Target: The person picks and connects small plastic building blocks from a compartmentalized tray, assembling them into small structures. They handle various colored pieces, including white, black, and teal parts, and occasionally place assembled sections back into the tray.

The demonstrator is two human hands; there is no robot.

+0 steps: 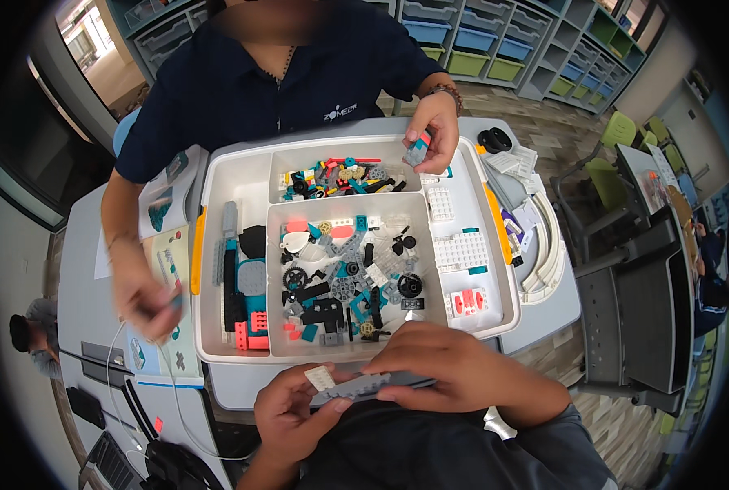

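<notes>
My left hand (293, 415) pinches one end of a grey studded building-brick piece (356, 386), just in front of the sorting tray. A white studded brick (320, 377) sits at that same end, tilted up beside my left fingers. My right hand (442, 367) grips the other end of the grey piece, thumb below and fingers over the top. Part of the piece is hidden behind my right fingers. Beyond my hands stands a white sorting tray (209, 327) with loose bricks, gears and wheels in its compartments.
Across the table a person holds a small grey, teal and red brick build (417, 149); their other hand is over an open instruction booklet (173, 269). A white cable (177, 400) hangs at the left. Curved white pieces (548, 253) and black wheels (495, 140) lie right of the tray.
</notes>
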